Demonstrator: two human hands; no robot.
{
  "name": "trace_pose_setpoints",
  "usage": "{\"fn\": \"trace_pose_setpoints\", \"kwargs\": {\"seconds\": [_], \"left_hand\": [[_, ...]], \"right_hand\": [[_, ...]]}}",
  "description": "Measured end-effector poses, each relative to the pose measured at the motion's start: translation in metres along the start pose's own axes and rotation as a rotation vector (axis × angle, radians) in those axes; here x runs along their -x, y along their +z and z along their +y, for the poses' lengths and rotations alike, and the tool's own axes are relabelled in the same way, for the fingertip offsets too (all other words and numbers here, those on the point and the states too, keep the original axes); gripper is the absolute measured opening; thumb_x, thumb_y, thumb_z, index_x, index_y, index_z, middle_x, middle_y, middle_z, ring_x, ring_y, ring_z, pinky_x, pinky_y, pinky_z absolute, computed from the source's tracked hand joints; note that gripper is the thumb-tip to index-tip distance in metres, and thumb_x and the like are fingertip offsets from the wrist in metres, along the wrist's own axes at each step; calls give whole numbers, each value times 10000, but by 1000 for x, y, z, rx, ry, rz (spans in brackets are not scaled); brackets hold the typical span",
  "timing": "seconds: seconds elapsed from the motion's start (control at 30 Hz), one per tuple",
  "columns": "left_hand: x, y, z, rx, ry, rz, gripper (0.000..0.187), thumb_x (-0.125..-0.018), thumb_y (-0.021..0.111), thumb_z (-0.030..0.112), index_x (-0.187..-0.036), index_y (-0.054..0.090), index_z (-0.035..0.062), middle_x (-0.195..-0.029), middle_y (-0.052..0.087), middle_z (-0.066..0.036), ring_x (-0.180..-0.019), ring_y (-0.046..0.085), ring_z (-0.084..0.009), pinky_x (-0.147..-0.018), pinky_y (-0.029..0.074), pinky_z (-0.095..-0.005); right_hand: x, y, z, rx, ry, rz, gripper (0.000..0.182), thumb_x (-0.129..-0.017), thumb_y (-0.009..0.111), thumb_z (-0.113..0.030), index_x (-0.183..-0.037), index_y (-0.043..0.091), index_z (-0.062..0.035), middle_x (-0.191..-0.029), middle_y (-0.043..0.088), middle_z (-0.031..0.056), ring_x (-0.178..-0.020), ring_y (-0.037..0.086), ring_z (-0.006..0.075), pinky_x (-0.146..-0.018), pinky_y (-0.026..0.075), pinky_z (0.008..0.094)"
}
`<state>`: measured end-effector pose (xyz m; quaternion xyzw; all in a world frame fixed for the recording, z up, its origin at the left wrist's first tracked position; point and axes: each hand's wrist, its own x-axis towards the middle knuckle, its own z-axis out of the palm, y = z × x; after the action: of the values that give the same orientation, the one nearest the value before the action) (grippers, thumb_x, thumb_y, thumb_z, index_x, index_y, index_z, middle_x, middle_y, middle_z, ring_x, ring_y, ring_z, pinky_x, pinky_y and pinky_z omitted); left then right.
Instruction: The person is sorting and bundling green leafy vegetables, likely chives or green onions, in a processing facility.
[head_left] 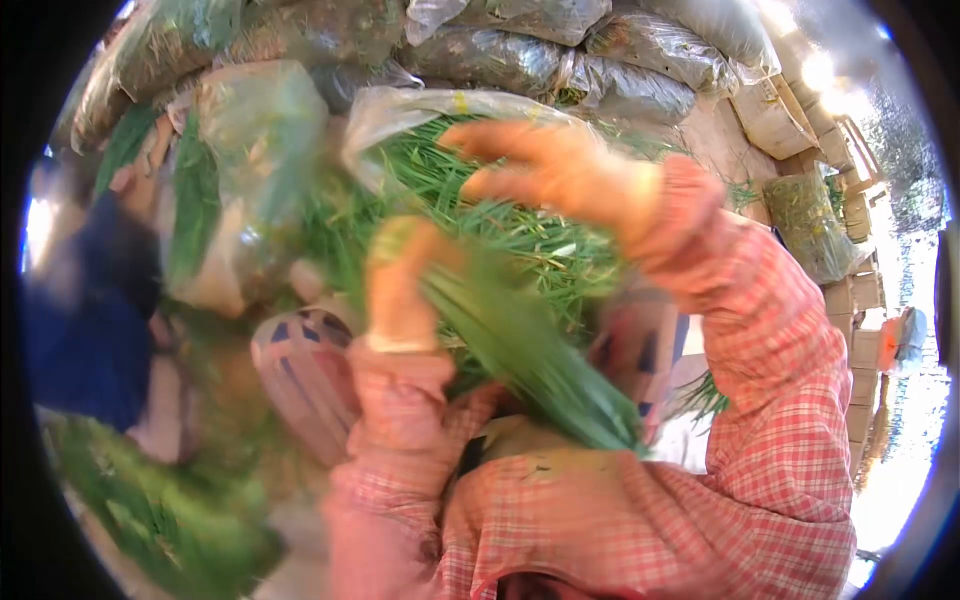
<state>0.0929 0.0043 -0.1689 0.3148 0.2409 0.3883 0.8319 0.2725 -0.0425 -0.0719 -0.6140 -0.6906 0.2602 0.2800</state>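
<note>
My left hand point(400, 285) is closed round one end of a bunch of long, narrow green leaves point(535, 345), which look like chives. The bunch slants down to the right across my lap, its far end near my checked shirt. Blurred by motion, my right hand point(555, 180) is open, fingers stretched to the left and apart, with nothing seen in it. It hovers above a loose heap of the same green leaves point(565, 250), which lies on a clear plastic sheet or bag point(375, 115) in front of me.
Full plastic bags point(480, 60) are stacked along the back. At left sits another person in dark blue point(85, 310), beside upright leaf bunches point(193, 200) and a plastic bag point(265, 120). More greens point(170, 510) lie at lower left. A filled bag point(808, 225) and cardboard boxes point(770, 115) line the right.
</note>
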Motion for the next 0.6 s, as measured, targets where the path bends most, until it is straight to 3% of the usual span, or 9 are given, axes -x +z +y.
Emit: {"fn": "trace_pose_setpoints", "kwargs": {"seconds": [0.07, 0.1, 0.2, 0.23, 0.33, 0.4, 0.47, 0.5, 0.6], "left_hand": [[-14, -8, 45, -15, 317, 95, 64, -844, 568, 73, -890, 528, 54, -710, 550, -30, -620, 540, -125, -589, 471, -266], [-19, -6, 69, 55, 536, -106, 82, -832, 574, 49, -898, 525, 48, -751, 574, -59, -656, 559, -141, -596, 481, -266], [4, 31, 104, -685, 807, -26, 103, -828, 561, 23, -922, 529, 49, -840, 596, -76, -744, 577, -149, -614, 491, -294], [19, 44, 103, -581, 584, -210, 106, -816, 575, 32, -913, 536, 52, -854, 603, -80, -765, 586, -158, -618, 490, -301], [36, 93, 90, -1250, 1028, -1097, 233, -810, 477, 240, -843, 587, 38, -823, 572, -141, -681, 557, -276, -629, 479, -371], [69, 107, 52, -1522, 1088, -1386, 108, -618, 555, 185, -689, 535, 106, -620, 495, -41, -609, 534, -222, -549, 449, -352], [91, 94, 25, -1385, 1214, -1684, 119, -631, 544, 177, -671, 490, 79, -595, 480, -40, -560, 498, -185, -535, 424, -298], [96, 87, 17, -1442, 1237, -1826, 122, -654, 537, 177, -687, 487, 70, -610, 487, -34, -586, 503, -177, -569, 423, -303], [114, 69, -6, -1460, 1242, -1742, 110, -671, 530, 172, -688, 485, 73, -607, 488, -22, -584, 500, -181, -608, 422, -320]], "right_hand": [[30, -48, -17, -122, 61, 222, 428, -892, 505, -234, -1242, 449, 6, -1072, 585, 101, -987, 562, 173, -846, 459, 300], [52, -57, -21, -363, 129, 233, 431, -891, 507, -243, -1237, 454, 8, -1053, 593, 93, -940, 581, 171, -832, 469, 307], [91, -22, -30, -1038, 251, 6, 471, -895, 470, -379, -1169, 514, 2, -997, 618, 113, -869, 600, 185, -773, 484, 325], [96, 5, -30, -1215, 292, -76, 540, -886, 451, -439, -1190, 491, 6, -1014, 615, 118, -886, 598, 198, -795, 478, 330], [101, 96, -22, -1650, 230, -137, 758, -838, 398, -598, -1272, 389, 24, -1151, 554, 157, -1025, 551, 253, -894, 430, 378], [102, 112, -33, -1974, 86, -200, 810, -818, 365, -638, -1302, 349, 11, -1263, 452, 173, -1140, 458, 286, -967, 363, 414], [112, 115, -46, -2148, 135, -89, 768, -838, 410, -587, -1315, 329, 9, -1313, 407, 182, -1179, 433, 303, -1003, 337, 412], [114, 127, -35, -2091, 129, -32, 693, -844, 468, -508, -1291, 357, 10, -1262, 454, 177, -1115, 481, 286, -970, 371, 393], [117, 137, -11, -1960, 106, 20, 521, -823, 586, -294, -1219, 425, 4, -1107, 555, 145, -928, 567, 224, -855, 451, 338]]}}
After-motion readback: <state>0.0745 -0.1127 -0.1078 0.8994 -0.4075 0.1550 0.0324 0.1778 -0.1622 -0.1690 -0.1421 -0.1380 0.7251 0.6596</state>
